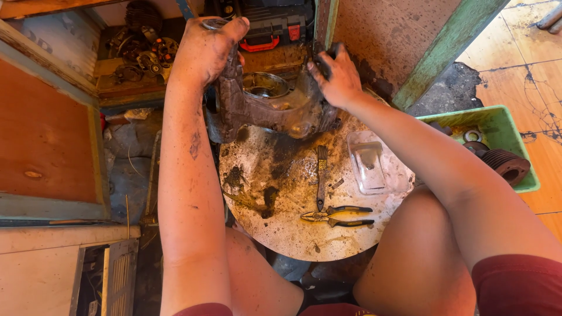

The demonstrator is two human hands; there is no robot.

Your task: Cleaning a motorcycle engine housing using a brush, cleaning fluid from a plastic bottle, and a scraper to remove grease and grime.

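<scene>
Knees flank the round table (351,240); both hands, left (205,50) and right (336,76), grip the engine casing (269,105) at its far edge.

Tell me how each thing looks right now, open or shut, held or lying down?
left hand: greasy, gripping the engine casing's left end
right hand: gripping its right end
engine casing: dirty, held on the round table's far edge, bore open upward
pliers: lying flat, handles apart
brush: lying flat
clear plastic tub: open, lying on the table
green bin: open, holding parts
</scene>
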